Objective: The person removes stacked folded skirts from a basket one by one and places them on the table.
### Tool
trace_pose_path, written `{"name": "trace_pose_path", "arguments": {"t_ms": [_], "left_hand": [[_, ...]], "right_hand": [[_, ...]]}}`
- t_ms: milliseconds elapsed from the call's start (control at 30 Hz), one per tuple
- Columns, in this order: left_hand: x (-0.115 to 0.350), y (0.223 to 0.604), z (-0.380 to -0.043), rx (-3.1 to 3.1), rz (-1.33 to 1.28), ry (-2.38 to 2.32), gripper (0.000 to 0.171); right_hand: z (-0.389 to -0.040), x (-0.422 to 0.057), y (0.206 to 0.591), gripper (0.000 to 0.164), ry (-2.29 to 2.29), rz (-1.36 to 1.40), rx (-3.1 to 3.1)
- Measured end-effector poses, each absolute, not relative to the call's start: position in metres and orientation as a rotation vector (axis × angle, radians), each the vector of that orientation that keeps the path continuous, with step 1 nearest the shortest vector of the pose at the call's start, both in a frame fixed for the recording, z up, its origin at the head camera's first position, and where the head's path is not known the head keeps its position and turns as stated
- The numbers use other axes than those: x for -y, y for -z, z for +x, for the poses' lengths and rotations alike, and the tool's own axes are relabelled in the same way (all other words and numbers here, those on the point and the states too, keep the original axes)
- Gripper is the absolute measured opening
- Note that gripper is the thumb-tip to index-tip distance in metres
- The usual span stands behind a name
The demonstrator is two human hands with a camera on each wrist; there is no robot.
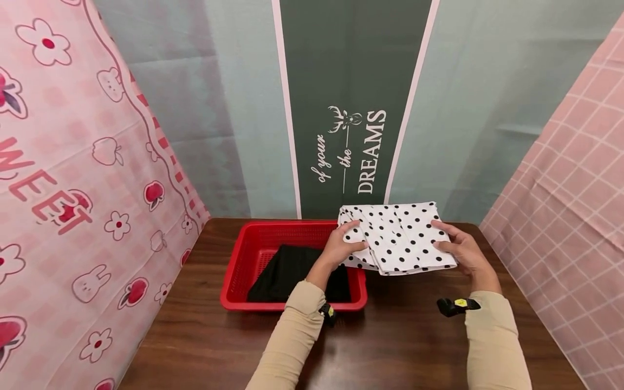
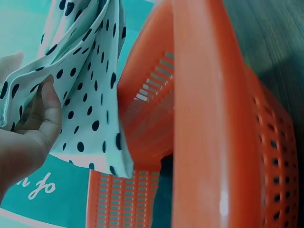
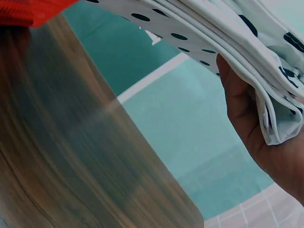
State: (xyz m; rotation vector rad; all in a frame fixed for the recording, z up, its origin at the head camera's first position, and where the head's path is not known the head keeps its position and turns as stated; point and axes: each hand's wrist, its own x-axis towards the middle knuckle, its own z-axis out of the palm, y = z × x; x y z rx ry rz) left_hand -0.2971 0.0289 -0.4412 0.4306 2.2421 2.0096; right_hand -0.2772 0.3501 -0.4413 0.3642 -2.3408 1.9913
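A folded white cloth with black polka dots (image 1: 400, 238) is held up between both hands, above the table and over the right end of a red plastic basket (image 1: 229, 276). My left hand (image 1: 338, 246) pinches its left side, fingers and thumb on the fabric; the left wrist view shows the cloth (image 2: 90, 114) hanging beside the basket's rim (image 2: 199, 118). At the opposite side my right hand (image 1: 465, 252) grips the folded edge, and several layers of cloth (image 3: 228, 52) show in the right wrist view. Inside the basket lies a black folded cloth (image 1: 287, 271).
Under the basket is a brown wooden table (image 1: 390, 336). A green curtain (image 1: 341, 65) with printed words hangs behind it. Pink patterned cloths stand at the left (image 1: 122, 227) and right (image 1: 570, 206). A dark strap device (image 1: 458, 306) sits at the right wrist.
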Motion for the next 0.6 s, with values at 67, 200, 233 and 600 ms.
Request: {"name": "trace_pose_path", "arguments": {"t_ms": [67,200,233,600], "left_hand": [[-0.037,0.446,-0.302,-2.244,0.428,-2.006,0.059],[-0.049,0.447,-0.304,-2.224,0.407,-1.989,0.060],[-0.052,0.447,-0.304,-2.218,0.397,-1.979,0.061],[-0.084,0.455,-0.304,-2.231,0.330,-1.900,0.059]], "right_hand": [[-0.280,-0.357,0.442,0.054,-1.984,0.378,2.340],[-0.283,-0.370,0.445,0.054,-1.950,0.351,2.404],[-0.283,-0.374,0.446,0.055,-1.946,0.323,2.433],[-0.280,-0.404,0.456,0.051,-2.179,0.116,2.368]]}}
